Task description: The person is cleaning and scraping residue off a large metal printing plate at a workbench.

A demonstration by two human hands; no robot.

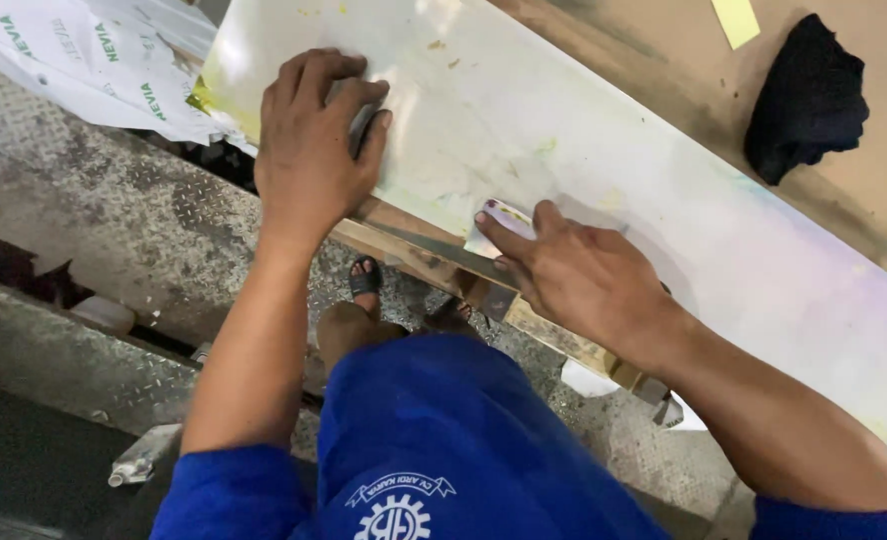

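Across the middle of the frame lies a smooth, glossy white sheet (604,170) on a wooden edge, where the left hand (314,150) curls its fingers around a small grey block and the right hand (584,280) pinches a thin pale card, a crumpled black cloth (806,95) lying upper right on brown board.

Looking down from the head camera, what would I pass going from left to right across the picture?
Crumpled white plastic sheet → left hand pressing a small grey object on the glossy white board → right hand at the board's near edge → black cloth on the brown surface.
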